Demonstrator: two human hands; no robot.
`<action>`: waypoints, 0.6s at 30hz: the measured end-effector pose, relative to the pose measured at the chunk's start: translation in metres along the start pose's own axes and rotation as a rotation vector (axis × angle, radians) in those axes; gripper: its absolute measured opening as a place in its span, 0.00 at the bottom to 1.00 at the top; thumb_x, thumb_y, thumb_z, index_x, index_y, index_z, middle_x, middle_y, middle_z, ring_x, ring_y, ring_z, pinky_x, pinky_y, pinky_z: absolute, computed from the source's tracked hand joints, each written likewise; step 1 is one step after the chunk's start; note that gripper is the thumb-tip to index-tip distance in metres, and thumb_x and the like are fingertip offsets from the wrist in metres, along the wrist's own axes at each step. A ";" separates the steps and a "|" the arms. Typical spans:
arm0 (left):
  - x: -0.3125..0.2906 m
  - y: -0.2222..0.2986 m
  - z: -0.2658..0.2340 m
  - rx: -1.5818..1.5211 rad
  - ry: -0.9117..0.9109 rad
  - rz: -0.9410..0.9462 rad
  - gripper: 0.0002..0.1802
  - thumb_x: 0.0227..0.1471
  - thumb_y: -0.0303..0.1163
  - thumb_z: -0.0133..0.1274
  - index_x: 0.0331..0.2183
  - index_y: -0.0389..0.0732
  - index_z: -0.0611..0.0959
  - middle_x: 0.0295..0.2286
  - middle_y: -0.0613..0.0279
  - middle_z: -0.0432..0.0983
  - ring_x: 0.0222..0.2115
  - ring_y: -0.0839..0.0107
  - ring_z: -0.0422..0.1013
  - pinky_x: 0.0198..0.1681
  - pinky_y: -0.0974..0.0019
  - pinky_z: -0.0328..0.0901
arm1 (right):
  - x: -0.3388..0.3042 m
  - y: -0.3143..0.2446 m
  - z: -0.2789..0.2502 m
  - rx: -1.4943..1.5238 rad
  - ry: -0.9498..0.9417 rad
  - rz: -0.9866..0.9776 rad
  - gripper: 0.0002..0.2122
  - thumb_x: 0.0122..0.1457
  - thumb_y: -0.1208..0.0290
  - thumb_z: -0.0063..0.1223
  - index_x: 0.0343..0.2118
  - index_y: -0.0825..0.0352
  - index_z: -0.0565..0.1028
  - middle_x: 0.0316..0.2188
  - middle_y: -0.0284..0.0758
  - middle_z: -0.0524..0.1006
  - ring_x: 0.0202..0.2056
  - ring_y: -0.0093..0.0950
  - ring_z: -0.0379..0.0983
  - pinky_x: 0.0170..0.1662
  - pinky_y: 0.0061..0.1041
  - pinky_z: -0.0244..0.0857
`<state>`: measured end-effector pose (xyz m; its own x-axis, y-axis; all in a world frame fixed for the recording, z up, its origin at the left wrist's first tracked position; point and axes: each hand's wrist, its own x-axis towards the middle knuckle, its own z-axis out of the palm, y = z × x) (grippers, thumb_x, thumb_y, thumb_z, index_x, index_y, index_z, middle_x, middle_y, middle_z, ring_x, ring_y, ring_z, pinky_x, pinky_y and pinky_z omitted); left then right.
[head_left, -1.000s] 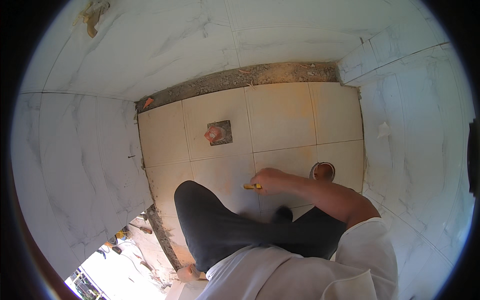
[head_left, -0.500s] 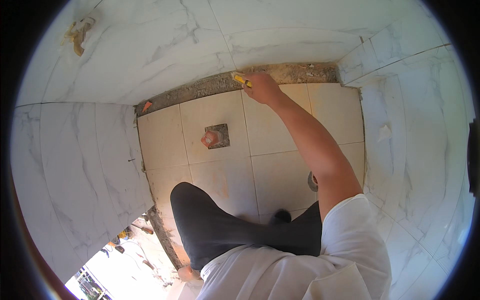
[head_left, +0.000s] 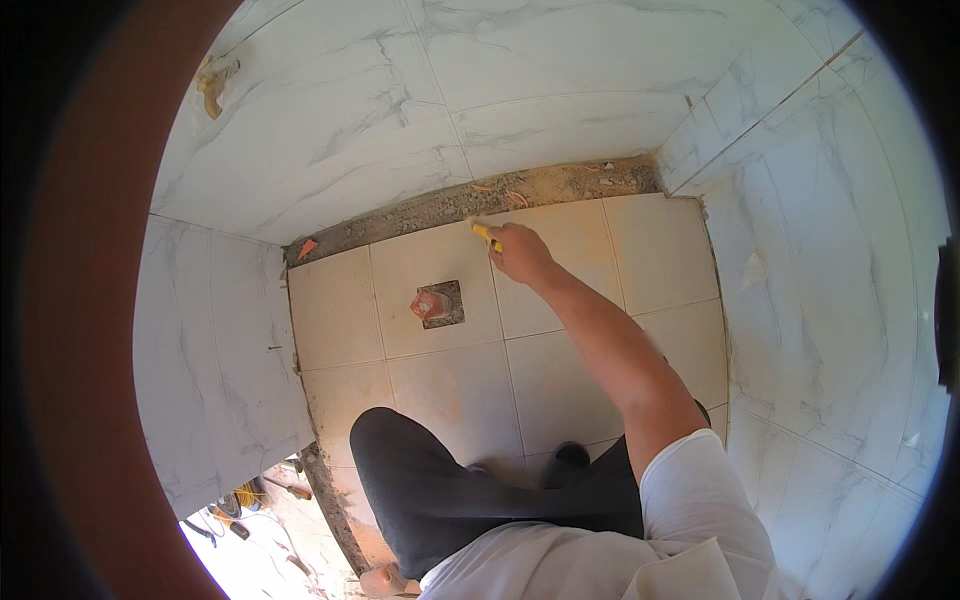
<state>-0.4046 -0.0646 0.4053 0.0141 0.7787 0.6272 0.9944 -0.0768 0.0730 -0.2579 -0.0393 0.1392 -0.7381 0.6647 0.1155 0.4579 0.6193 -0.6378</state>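
My right hand (head_left: 522, 254) is closed around a small yellow-handled tool (head_left: 484, 234) with a pale tip; it looks like a brush, though its kind is not certain. The tip is at the far edge of the beige floor tiles (head_left: 440, 390), beside the rough strip of bare mortar (head_left: 400, 217) along the wall. A few orange fragments (head_left: 516, 199) lie on that strip. What seems to be my left hand (head_left: 384, 581) is low at the lower left, by the rough floor edge beyond my knee; its fingers cannot be made out.
A reddish covered pipe stub (head_left: 428, 305) rises from a square cutout in the floor. White marbled wall tiles (head_left: 560, 60) enclose the space. A brass-coloured fitting (head_left: 212, 88) sticks out at the upper left. Outside the lower left edge lie tools and cables (head_left: 238, 500).
My right hand has drawn the tool back from the mortar strip to the tile edge. Orange fragments now show on the strip. The view has shifted.
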 end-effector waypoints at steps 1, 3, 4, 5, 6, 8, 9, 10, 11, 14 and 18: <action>0.004 0.001 -0.004 -0.013 0.024 0.012 0.27 0.53 0.47 0.58 0.49 0.39 0.76 0.50 0.45 0.70 0.50 0.51 0.66 0.55 0.54 0.62 | 0.004 -0.002 -0.006 -0.026 0.184 0.041 0.11 0.52 0.66 0.59 0.36 0.66 0.79 0.26 0.48 0.78 0.33 0.47 0.76 0.37 0.41 0.71; 0.005 0.000 -0.010 -0.044 0.067 0.032 0.27 0.53 0.46 0.58 0.48 0.39 0.78 0.49 0.45 0.71 0.50 0.51 0.67 0.55 0.55 0.63 | -0.013 -0.014 -0.019 0.097 0.058 0.039 0.11 0.53 0.66 0.58 0.37 0.66 0.79 0.27 0.47 0.79 0.32 0.47 0.76 0.37 0.41 0.71; 0.000 -0.002 -0.010 -0.079 0.082 0.041 0.26 0.53 0.46 0.58 0.48 0.39 0.78 0.49 0.45 0.71 0.49 0.52 0.68 0.55 0.55 0.63 | -0.030 -0.022 -0.024 0.187 0.046 0.001 0.11 0.53 0.66 0.58 0.37 0.66 0.80 0.28 0.46 0.79 0.32 0.46 0.77 0.37 0.41 0.71; -0.012 -0.004 -0.008 -0.122 0.087 0.048 0.26 0.53 0.46 0.58 0.48 0.38 0.79 0.49 0.45 0.72 0.49 0.52 0.68 0.55 0.56 0.64 | -0.054 -0.031 -0.027 0.190 -0.093 0.029 0.11 0.53 0.66 0.58 0.37 0.65 0.80 0.28 0.44 0.80 0.32 0.45 0.77 0.37 0.39 0.71; -0.034 -0.006 -0.002 -0.172 0.082 0.048 0.25 0.53 0.45 0.58 0.47 0.38 0.79 0.49 0.45 0.73 0.49 0.52 0.69 0.54 0.56 0.64 | -0.080 -0.038 -0.030 0.160 -0.325 0.080 0.12 0.52 0.65 0.59 0.37 0.64 0.80 0.28 0.45 0.80 0.33 0.45 0.77 0.38 0.39 0.71; -0.108 -0.006 0.018 -0.305 -0.188 -0.081 0.25 0.53 0.45 0.59 0.47 0.37 0.80 0.48 0.45 0.74 0.48 0.52 0.70 0.54 0.57 0.65 | -0.134 -0.040 -0.040 0.184 -0.655 0.046 0.13 0.52 0.63 0.60 0.38 0.63 0.80 0.29 0.45 0.80 0.35 0.44 0.77 0.41 0.39 0.71; -0.155 -0.007 0.033 -0.309 -0.399 -0.158 0.23 0.52 0.43 0.60 0.45 0.38 0.81 0.47 0.47 0.75 0.49 0.53 0.70 0.54 0.56 0.65 | -0.159 -0.037 -0.043 0.190 -0.806 0.020 0.13 0.51 0.62 0.60 0.39 0.63 0.81 0.30 0.45 0.80 0.36 0.44 0.78 0.42 0.39 0.71; -0.200 -0.008 0.048 -0.281 -0.679 -0.259 0.22 0.50 0.41 0.62 0.44 0.39 0.82 0.46 0.49 0.75 0.49 0.54 0.70 0.55 0.55 0.64 | -0.181 -0.034 -0.045 0.188 -0.941 0.009 0.14 0.51 0.62 0.60 0.39 0.62 0.81 0.32 0.46 0.80 0.38 0.44 0.77 0.43 0.39 0.71; -0.237 -0.012 0.065 -0.277 -0.731 -0.201 0.22 0.50 0.43 0.61 0.44 0.40 0.82 0.46 0.50 0.75 0.50 0.55 0.69 0.57 0.54 0.62 | -0.197 -0.026 -0.047 0.166 -1.093 0.005 0.14 0.51 0.62 0.61 0.39 0.62 0.81 0.33 0.46 0.80 0.39 0.44 0.77 0.44 0.39 0.70; -0.291 -0.030 0.108 -0.154 -0.877 -0.124 0.23 0.52 0.48 0.58 0.45 0.42 0.83 0.48 0.55 0.74 0.54 0.59 0.66 0.64 0.48 0.51 | -0.223 -0.002 -0.050 -0.001 -1.167 0.101 0.13 0.50 0.63 0.61 0.37 0.62 0.82 0.34 0.46 0.80 0.39 0.45 0.77 0.44 0.39 0.71; -0.298 -0.045 0.139 -0.038 -0.869 -0.401 0.23 0.54 0.51 0.54 0.45 0.46 0.83 0.49 0.57 0.73 0.56 0.62 0.64 0.66 0.40 0.43 | -0.147 0.044 -0.049 -0.006 -0.733 0.125 0.13 0.50 0.64 0.62 0.37 0.63 0.82 0.34 0.47 0.80 0.39 0.45 0.76 0.45 0.39 0.71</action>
<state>-0.4391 -0.2066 0.1079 -0.2384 0.9402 -0.2432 0.9384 0.2875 0.1917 -0.1050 -0.0892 0.1315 -0.8206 0.2827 -0.4967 0.5615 0.5607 -0.6085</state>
